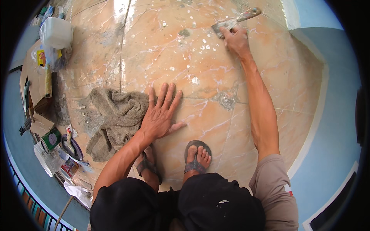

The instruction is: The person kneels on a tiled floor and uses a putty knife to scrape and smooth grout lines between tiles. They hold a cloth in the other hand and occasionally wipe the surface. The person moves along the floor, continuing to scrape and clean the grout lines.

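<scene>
A translucent white boxy plastic container bundled in clear plastic is seen at ten o'clock, above an opened brown cardboard box and a narrow yellowish tube. Just past nine o'clock, toward eight, a dark green tin is placed beside a pale-handled paintbrush. Crumpled white paper is strewn at eight o'clock; at three, the scene is bounded by a light-blue wall.

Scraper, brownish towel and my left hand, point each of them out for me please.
Scraper (243, 16): head view, on its handle, near the blade.
Brownish towel (124, 111): head view, on the middle of its crumpled folds.
Left hand (158, 117): head view, on the back of the hand.
</scene>
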`<action>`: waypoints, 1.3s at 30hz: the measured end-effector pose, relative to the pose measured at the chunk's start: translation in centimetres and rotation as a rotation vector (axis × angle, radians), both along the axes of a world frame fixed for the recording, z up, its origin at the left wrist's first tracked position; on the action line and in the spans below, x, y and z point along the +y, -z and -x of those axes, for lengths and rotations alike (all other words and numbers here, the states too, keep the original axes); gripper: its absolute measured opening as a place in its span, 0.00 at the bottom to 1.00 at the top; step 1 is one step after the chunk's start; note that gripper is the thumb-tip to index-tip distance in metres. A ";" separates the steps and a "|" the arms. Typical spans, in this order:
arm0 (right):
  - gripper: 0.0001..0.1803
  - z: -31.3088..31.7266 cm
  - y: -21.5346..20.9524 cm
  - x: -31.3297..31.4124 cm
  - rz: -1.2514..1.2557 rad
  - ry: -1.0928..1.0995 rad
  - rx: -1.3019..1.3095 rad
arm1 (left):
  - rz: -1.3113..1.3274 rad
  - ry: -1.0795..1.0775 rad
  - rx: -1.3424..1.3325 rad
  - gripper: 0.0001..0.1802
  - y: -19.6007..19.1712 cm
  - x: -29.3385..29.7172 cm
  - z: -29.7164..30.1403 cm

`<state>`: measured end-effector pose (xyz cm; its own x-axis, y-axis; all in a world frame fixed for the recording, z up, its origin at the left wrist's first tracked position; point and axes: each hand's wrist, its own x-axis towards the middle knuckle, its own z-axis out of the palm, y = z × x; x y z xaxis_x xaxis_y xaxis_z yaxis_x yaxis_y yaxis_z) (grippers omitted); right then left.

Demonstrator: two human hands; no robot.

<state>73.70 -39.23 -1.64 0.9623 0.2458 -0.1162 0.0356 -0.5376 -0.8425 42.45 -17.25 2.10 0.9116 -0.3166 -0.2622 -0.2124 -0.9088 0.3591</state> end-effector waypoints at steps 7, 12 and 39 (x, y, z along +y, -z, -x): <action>0.17 -0.9 0.9 -0.8 0.041 0.056 -0.117 | 0.021 0.001 -0.010 0.58 0.0 0.0 -0.1; 0.17 -1.4 0.8 -2.0 0.037 0.141 0.005 | 0.012 -0.002 0.005 0.58 -0.2 0.1 0.0; 0.14 0.0 0.0 -1.6 -0.011 0.225 0.014 | -0.015 0.026 -0.021 0.61 0.0 -0.1 -0.1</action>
<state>73.74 -40.79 -1.66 0.9914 0.0268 -0.1280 -0.0954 -0.5214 -0.8479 42.57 -17.31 2.10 0.9085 -0.3361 -0.2483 -0.2431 -0.9084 0.3402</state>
